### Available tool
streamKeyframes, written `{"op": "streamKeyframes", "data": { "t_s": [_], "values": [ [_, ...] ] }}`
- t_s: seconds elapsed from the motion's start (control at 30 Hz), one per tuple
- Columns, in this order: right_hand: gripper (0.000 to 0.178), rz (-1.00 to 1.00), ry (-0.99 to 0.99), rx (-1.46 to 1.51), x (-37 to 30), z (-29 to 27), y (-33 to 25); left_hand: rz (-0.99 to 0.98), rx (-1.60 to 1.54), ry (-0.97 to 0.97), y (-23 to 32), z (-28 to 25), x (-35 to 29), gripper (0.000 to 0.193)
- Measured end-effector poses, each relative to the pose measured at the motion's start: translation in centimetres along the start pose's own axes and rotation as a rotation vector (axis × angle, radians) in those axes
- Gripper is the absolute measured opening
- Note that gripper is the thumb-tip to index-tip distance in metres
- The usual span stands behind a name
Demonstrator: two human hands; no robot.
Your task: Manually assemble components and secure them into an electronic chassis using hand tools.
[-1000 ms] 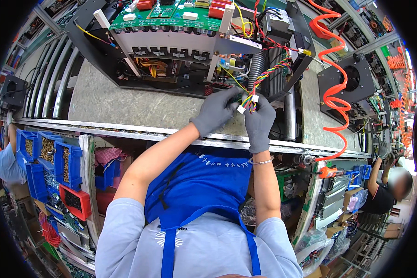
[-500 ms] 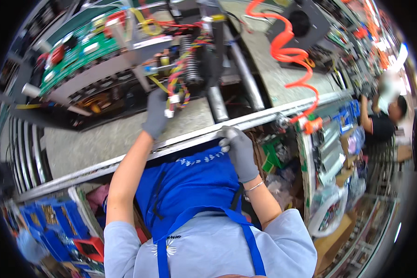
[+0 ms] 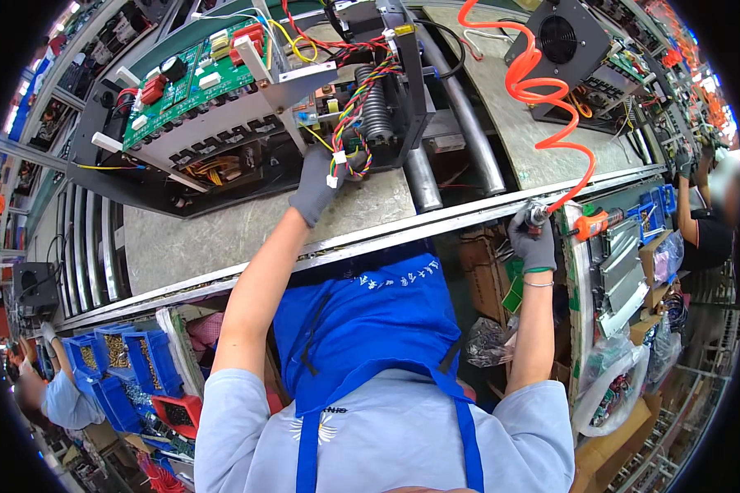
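Observation:
My left hand (image 3: 315, 182), in a grey glove, is closed around a bundle of twisted coloured wires (image 3: 356, 115) with white plugs at the front of an open electronic unit (image 3: 222, 141). Part of its fingers is hidden behind the wires. The unit carries a green circuit board (image 3: 191, 72) and a grey ribbed coil (image 3: 376, 103) inside a black chassis. By the bench edge, my right hand (image 3: 533, 246), also gloved, is closed on a small metal air tool (image 3: 537, 215) at the end of a red coiled hose (image 3: 580, 152).
An orange-handled screwdriver (image 3: 596, 223) lies right of my right hand. Metal rollers (image 3: 460, 115) run between the bench plates. Another unit with a fan (image 3: 557, 39) stands at the far right. Blue screw bins (image 3: 122, 361) are lower left. Other people (image 3: 715, 209) work at both sides.
My right hand has moved right from the bench edge before my apron and taken hold of the air tool. My left hand remains at the wires. The whole view has shifted slightly.

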State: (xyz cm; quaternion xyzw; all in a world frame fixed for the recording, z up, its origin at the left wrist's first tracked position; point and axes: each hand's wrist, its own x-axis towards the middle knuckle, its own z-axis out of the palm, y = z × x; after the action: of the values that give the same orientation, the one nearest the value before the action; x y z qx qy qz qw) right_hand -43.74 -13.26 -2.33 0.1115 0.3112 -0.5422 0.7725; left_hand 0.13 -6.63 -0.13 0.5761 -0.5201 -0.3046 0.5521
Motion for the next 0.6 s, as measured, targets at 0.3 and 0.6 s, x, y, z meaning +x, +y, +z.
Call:
{"op": "streamKeyframes", "data": {
  "t_s": [0.3,0.6],
  "values": [
    [0.021,0.239,-0.276,0.186,-10.0,5.0,5.0,-0.065,0.054,-0.005,-0.2,-1.6,0.3,0.039],
    [0.067,0.537,-0.390,0.136,-19.0,8.3,11.0,-0.229,-0.125,0.003,-0.1,-1.3,0.1,0.044]
  ]
}}
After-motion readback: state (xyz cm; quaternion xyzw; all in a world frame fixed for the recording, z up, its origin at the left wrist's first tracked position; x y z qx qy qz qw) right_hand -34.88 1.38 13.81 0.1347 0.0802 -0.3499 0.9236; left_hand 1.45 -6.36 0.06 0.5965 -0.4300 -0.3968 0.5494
